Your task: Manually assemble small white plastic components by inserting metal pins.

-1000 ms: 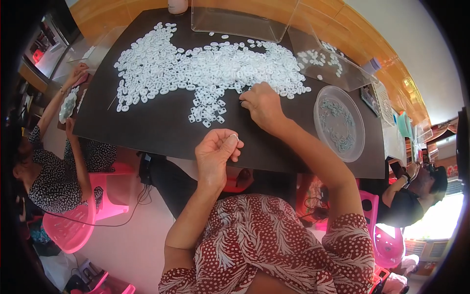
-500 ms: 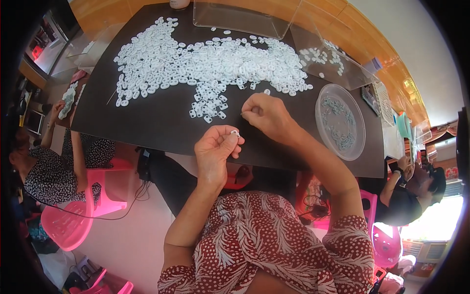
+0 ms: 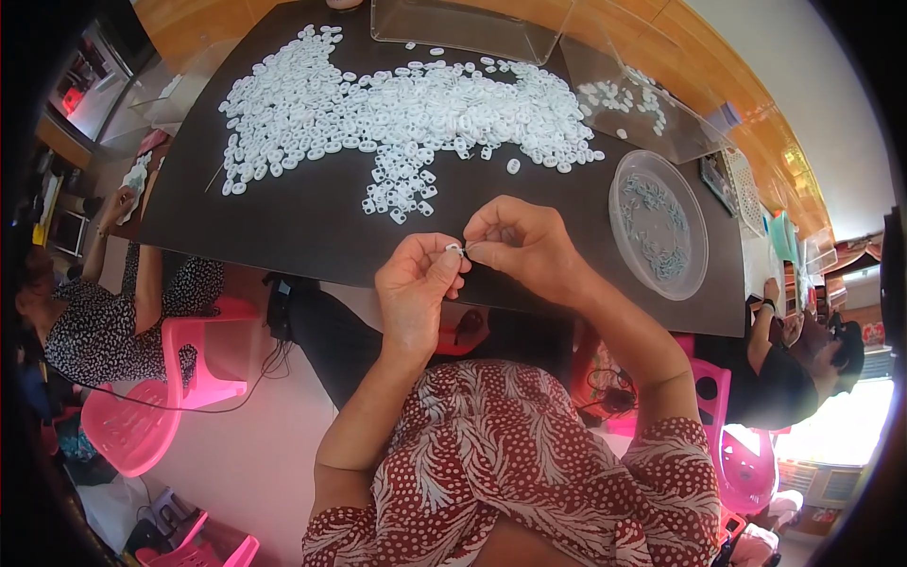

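Observation:
Close above the front part of the dark table (image 3: 293, 222), my two hands nearly meet. My left hand (image 3: 416, 279) pinches a small white plastic piece (image 3: 453, 248) between thumb and fingertips. Right beside it, the fingertips of my right hand (image 3: 529, 250) are pinched together at the piece's edge. Something tiny shows there, too small to name. Beyond my hands lies a small heap of white pieces with openings (image 3: 399, 184). It joins a wide spread of white oval pieces (image 3: 416, 109). One lone white oval piece (image 3: 513, 166) rests nearer my right hand.
To the right stands a round clear dish (image 3: 658, 227) with small grey-green parts. Clear plastic bins (image 3: 463, 38) line the far edge. A person (image 3: 94, 312) sits at the left, another (image 3: 803, 369) at the right. Pink chairs (image 3: 132, 425) stand around the table.
My right hand has come down and left, from above the table to the white piece in my left hand. My left hand stays almost in place, still pinching that piece.

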`<state>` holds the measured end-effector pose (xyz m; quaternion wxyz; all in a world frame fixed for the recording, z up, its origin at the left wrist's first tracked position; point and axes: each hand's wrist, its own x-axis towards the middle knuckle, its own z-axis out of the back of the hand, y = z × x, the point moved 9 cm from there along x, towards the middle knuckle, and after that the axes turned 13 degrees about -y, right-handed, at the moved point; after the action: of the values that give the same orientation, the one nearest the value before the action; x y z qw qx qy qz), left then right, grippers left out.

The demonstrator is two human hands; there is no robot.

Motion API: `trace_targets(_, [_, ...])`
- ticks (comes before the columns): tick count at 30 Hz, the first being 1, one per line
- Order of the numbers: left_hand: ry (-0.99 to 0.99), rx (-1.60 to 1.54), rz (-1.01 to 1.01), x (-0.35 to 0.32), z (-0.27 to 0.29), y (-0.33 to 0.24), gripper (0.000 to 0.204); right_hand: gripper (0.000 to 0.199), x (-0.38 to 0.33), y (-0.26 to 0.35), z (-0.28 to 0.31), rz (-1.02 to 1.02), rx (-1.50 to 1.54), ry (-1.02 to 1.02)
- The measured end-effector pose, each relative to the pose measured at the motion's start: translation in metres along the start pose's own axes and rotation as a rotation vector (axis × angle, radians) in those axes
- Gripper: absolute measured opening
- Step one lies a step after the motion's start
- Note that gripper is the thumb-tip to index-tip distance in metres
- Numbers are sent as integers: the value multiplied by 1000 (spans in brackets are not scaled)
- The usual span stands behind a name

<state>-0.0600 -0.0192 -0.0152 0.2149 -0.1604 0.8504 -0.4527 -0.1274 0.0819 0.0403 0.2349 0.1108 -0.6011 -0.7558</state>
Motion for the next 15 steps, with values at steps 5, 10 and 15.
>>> trace_targets(5, [-6, 39, -34, -3, 1, -1, 8, 9, -2, 1, -2, 20, -30, 7])
trace_targets(10, [2, 51, -119, -6, 0, -3, 8, 9, -3, 2, -4, 19, -60, 9])
trace_targets(15, [-52, 251, -324, -11, 3, -11, 8, 9, -3, -3, -7, -26, -7, -19])
